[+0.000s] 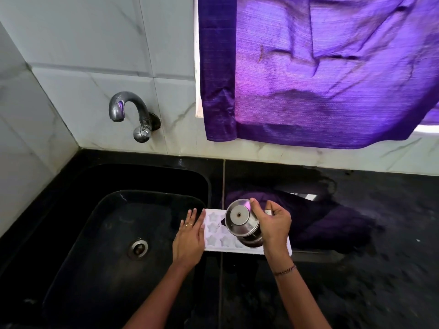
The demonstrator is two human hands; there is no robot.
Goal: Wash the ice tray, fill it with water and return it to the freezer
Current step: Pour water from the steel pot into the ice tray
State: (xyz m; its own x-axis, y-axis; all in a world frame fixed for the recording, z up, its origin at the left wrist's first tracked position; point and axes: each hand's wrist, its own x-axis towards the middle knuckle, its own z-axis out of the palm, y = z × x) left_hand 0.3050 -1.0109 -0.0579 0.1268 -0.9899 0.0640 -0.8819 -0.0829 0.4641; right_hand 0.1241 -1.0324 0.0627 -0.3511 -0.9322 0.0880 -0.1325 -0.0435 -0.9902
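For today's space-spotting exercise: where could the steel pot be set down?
Bare counter from the ice tray rightward, back to the tiled wall; also the sink basin around its drain. Crowded over the tray: left hand, right hand, steel pot.

A black sink (78, 229) is set into a black countertop (392, 222), and a round metal drain (138, 248) is seen in its basin. A curved chrome tap (128, 110) is fixed to the white tiled wall (83, 43). A purple curtain (332, 67) is hung at the upper right.

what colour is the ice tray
White, with star-shaped cells; the ice tray shows best in the head view.
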